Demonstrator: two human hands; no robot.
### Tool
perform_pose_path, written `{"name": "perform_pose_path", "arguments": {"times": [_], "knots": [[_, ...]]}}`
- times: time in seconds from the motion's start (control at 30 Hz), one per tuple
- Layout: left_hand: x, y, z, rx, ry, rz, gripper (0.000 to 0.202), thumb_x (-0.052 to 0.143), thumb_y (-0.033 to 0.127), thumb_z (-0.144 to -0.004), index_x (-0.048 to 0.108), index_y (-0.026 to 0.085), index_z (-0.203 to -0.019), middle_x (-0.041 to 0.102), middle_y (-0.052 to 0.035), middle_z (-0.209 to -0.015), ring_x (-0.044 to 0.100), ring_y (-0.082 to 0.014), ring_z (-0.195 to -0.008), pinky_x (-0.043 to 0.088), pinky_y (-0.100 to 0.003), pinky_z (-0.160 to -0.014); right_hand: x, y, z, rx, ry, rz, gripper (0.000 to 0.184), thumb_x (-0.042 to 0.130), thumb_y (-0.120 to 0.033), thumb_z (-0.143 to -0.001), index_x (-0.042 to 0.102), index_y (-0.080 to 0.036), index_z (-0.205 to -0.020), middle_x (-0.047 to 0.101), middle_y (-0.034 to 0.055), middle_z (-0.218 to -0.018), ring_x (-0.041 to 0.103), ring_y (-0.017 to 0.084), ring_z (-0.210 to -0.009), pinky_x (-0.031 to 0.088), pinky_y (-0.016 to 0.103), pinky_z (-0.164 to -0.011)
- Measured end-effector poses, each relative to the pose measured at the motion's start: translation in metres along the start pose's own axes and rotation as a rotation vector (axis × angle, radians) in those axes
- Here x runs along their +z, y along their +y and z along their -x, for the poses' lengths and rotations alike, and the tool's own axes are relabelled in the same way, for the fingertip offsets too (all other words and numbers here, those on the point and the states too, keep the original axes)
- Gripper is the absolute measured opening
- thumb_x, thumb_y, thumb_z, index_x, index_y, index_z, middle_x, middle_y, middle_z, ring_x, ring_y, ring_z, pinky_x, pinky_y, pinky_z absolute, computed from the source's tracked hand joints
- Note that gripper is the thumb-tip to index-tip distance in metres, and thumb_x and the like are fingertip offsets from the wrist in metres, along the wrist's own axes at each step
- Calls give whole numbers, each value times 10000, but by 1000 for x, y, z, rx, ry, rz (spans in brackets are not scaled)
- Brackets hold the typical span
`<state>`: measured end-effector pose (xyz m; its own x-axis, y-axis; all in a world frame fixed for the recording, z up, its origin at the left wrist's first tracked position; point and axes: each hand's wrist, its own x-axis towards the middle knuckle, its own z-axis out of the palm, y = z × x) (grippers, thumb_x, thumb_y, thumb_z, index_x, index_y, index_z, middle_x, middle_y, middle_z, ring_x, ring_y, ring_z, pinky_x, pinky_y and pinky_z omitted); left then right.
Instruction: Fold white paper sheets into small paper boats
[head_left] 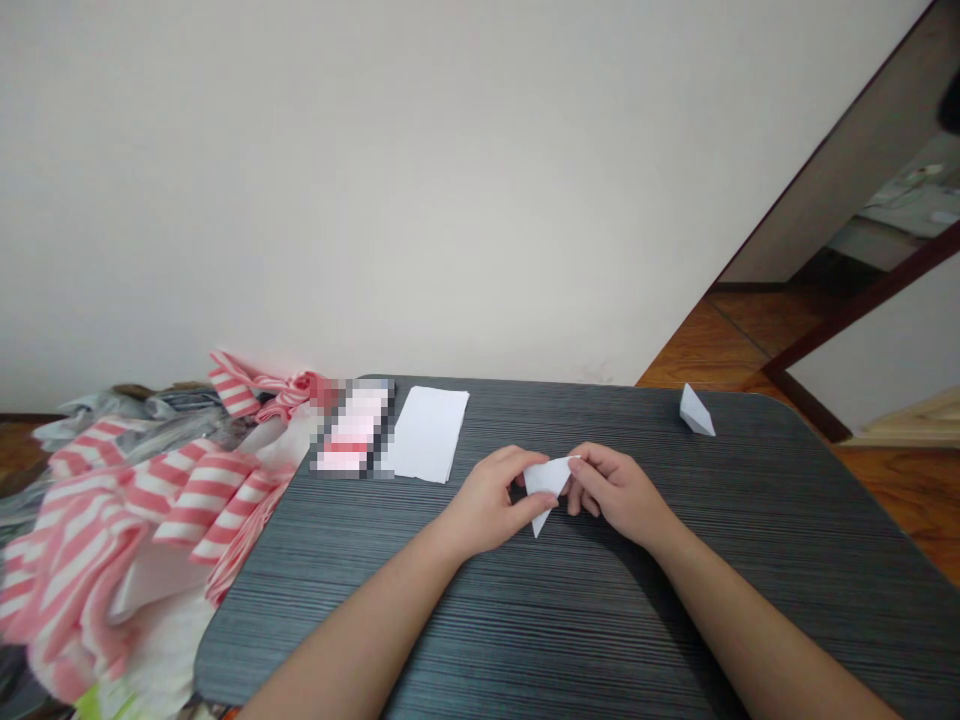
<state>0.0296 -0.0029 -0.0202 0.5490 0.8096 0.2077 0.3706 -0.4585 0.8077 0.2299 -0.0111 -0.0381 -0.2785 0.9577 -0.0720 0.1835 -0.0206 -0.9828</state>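
A small folded piece of white paper (546, 486), triangular with a point hanging down, is held between both hands above the dark striped table (600, 610). My left hand (491, 505) pinches its left side with thumb and curled fingers. My right hand (615, 492) grips its right edge, fingers closed on the fold.
A flat stack of white paper sheets (429, 433) lies at the table's far left, beside a blurred pink-and-white object (351, 430). A finished folded paper shape (696, 412) sits near the far right corner. Pink-and-white striped bags (135, 520) pile up off the left edge. Wooden floor lies to the right.
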Motion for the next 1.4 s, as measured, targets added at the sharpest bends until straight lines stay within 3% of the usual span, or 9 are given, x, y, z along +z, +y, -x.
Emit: {"name": "perform_pose_path", "arguments": {"times": [0.2, 0.4, 0.63, 0.83, 1.0, 1.23, 1.4], "knots": [[3, 2, 0, 31, -39, 6, 475, 660, 369, -747, 565, 179, -1171, 608, -78, -1012, 529, -190, -878, 419, -302, -772, 5, 2, 0, -8, -69, -125, 226, 442, -389, -917, 493, -178, -856, 618, 1, -600, 560, 121, -475, 388, 217, -410], [5, 0, 1, 5, -32, 52, 463, 637, 336, -769, 550, 168, -1192, 606, -77, -977, 538, -165, -801, 440, -284, -714, 4, 5, 1, -61, -139, -118, 137, 569, -283, -858, 511, -179, -925, 615, -4, -691, 524, 97, -537, 401, 211, -472], [10, -3, 1, -40, -23, 285, 330, 598, 239, -796, 575, 149, -1112, 579, -98, -1042, 571, -178, -917, 489, -298, -790, 6, 4, 1, -63, -185, -49, 128, 570, -248, -855, 519, -179, -951, 621, 8, -710, 558, 117, -605, 402, 216, -499], [16, -11, 2, -100, 30, 487, 357, 601, 221, -796, 557, 155, -1144, 565, -116, -1117, 564, -202, -1004, 498, -356, -861, 5, 1, 1, -136, -152, 6, 109, 529, -258, -885, 515, -186, -966, 615, 12, -753, 584, 122, -633, 438, 236, -550], [17, -15, 2, -139, 32, 633, 393, 619, 237, -792, 539, 149, -1166, 579, -129, -1133, 583, -206, -994, 490, -380, -877, 6, -2, 3, -176, -152, 134, 233, 524, -248, -884, 485, -201, -1109, 617, 11, -754, 603, 145, -656, 468, 268, -602], [11, -9, 0, -140, 27, 689, 357, 587, 221, -818, 527, 144, -1161, 604, -126, -1133, 577, -209, -1036, 465, -369, -896, 5, -2, 3, -182, -76, 189, 288, 424, -224, -923, 448, -207, -1209, 633, 3, -707, 591, 133, -586, 453, 250, -561], [4, -3, -2, -135, 32, 757, 315, 579, 207, -826, 543, 151, -1133, 579, -125, -1220, 543, -211, -1125, 415, -377, -971, 2, -2, 2, -172, -24, 201, 298, 410, -232, -927, 510, -197, -1205, 617, 2, -637, 555, 129, -543, 432, 247, -535]]}}
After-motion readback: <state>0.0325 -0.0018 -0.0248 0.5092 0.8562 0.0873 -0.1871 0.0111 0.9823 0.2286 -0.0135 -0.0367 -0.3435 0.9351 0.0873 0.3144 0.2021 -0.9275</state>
